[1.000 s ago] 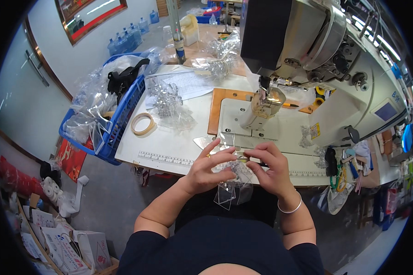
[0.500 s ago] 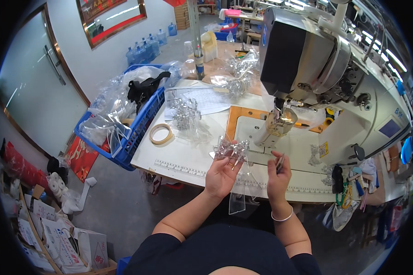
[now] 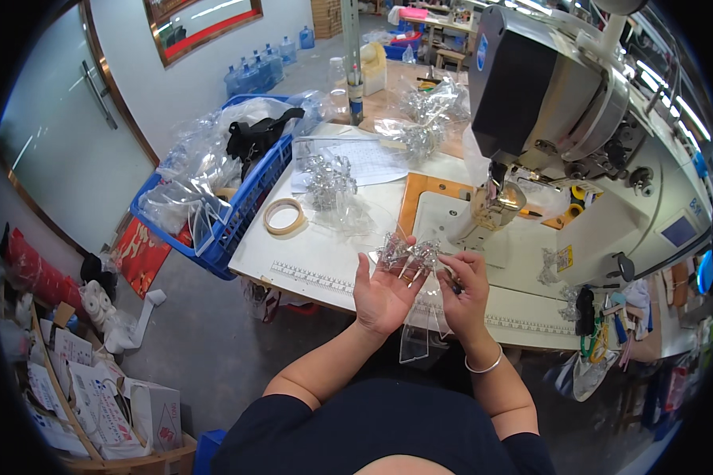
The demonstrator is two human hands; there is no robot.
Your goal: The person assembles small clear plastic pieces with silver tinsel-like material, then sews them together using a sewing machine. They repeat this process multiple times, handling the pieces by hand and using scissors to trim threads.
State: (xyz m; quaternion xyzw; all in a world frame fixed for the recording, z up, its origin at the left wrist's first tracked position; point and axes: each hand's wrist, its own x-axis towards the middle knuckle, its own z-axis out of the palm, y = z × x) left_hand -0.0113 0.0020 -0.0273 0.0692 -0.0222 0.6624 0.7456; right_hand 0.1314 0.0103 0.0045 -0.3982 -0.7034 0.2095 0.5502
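Note:
My left hand (image 3: pixel 384 299) is palm up, thumb spread away, carrying a clear-and-silver plastic bow (image 3: pixel 408 252) across its fingers. A clear plastic strip (image 3: pixel 414 339) hangs below the bow past the table edge. My right hand (image 3: pixel 466 294) is closed, its fingertips at the bow's right end. A small dark metal tool (image 3: pixel 456 285) shows partly between its fingers; its kind is hidden. Beyond the hands stands a sewing machine (image 3: pixel 495 210). A similar silver plastic bundle (image 3: pixel 329 182) lies left of it, near a roll of tape (image 3: pixel 284 216).
The white table (image 3: pixel 253 249) has a ruler strip (image 3: pixel 313 276) along its near edge. A blue basket (image 3: pixel 249 206) of clear plastic stands at the left. Plastic bundles (image 3: pixel 420 119) lie at the back. Hand tools (image 3: pixel 602 317) crowd the right edge; cardboard boxes (image 3: pixel 154 408) stand lower left.
My right hand has moved left, from apart to the bow's right end. My left thumb has swung outward from the bow. The view has shifted slightly.

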